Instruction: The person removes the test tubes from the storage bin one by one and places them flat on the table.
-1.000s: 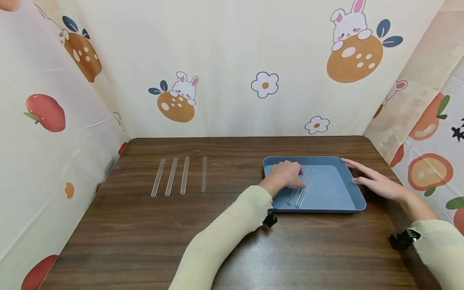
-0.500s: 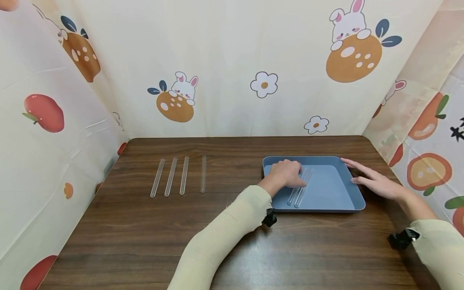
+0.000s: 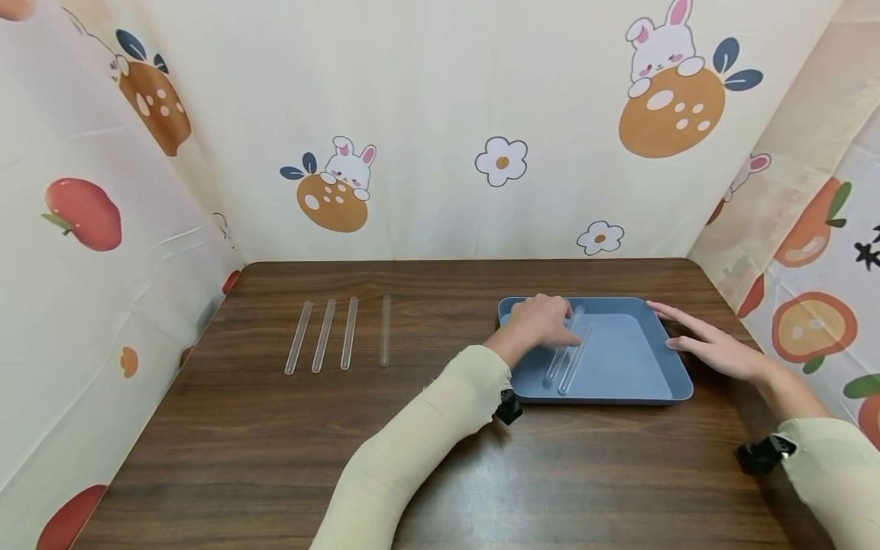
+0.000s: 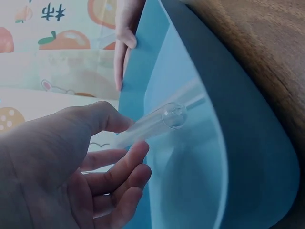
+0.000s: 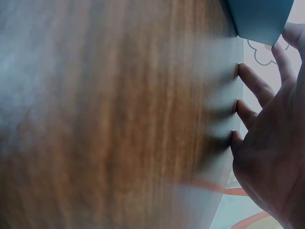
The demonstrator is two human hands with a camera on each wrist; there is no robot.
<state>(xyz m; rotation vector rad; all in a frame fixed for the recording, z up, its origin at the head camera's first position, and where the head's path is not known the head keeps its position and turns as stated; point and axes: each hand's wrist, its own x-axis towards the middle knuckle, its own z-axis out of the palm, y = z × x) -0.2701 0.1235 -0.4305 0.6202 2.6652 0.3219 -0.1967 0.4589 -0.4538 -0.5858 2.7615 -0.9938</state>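
A blue tray sits on the right half of the table. Inside its left part, my left hand pinches a clear test tube between thumb and fingers; the tube's rounded end tilts up off the tray floor in the left wrist view. A second test tube lies in the tray just to the right of it. My right hand touches the tray's right wall with spread, nearly straight fingers, some of whose tips rest on the table in the right wrist view.
Several more clear tubes lie apart in a row on the left of the wooden table, among them a leftmost tube and a fainter tube. A printed curtain closes off the back and both sides.
My left hand has risen slightly and shifted a little toward the back of the tray, with the pinched test tube moving along. My right hand and the tray have stayed put.
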